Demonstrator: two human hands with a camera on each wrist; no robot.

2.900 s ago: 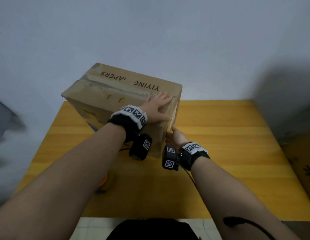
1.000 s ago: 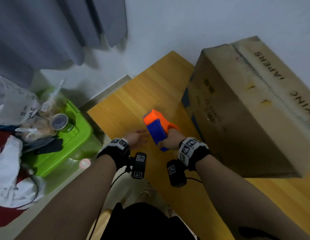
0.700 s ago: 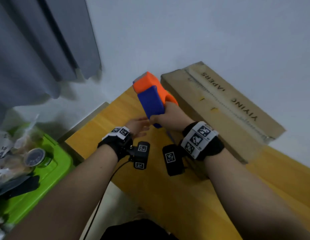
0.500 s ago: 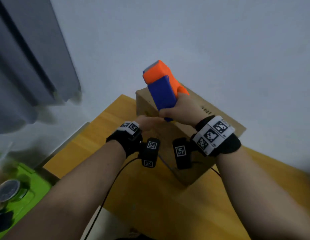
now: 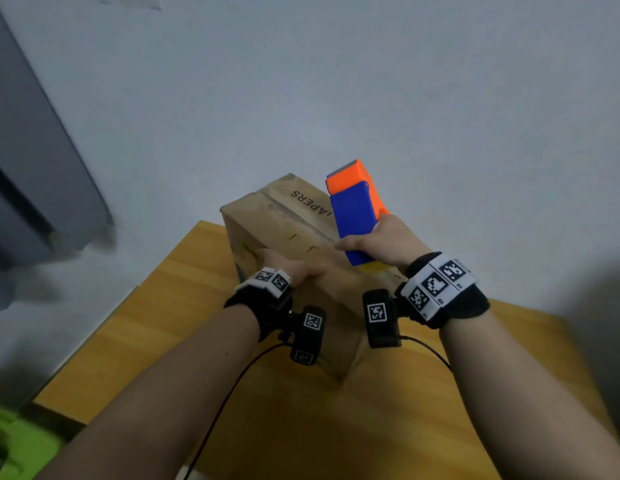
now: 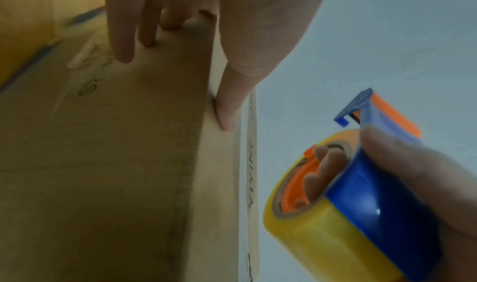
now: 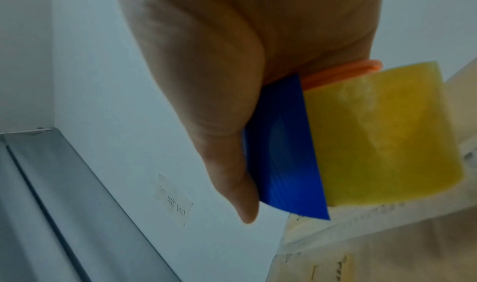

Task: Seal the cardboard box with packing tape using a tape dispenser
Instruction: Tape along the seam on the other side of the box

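A brown cardboard box (image 5: 284, 233) stands on the wooden table (image 5: 204, 341), its printed top flaps closed. My left hand (image 5: 303, 270) rests on the box's near upper edge. In the left wrist view its straight fingers (image 6: 123, 37) press on the side face of the box (image 6: 103, 164), and the thumb lies along the top. My right hand (image 5: 377, 242) grips the blue and orange tape dispenser (image 5: 353, 213) just above the box top, cutter end pointing away. The dispenser (image 6: 374, 194) carries a yellow tape roll (image 6: 317, 239). In the right wrist view the roll (image 7: 374, 135) hangs close over the box (image 7: 361, 255).
The white wall stands right behind the box. A grey curtain (image 5: 27, 174) hangs at the left. A green bin (image 5: 17, 452) sits on the floor beside the table's left corner. Black cables (image 5: 232, 386) trail from the wrist cameras over the near table.
My right hand lifted the dispenser from the table's left part and brought it over the box. The left hand moved onto the box edge. The head view swung back from the floor.
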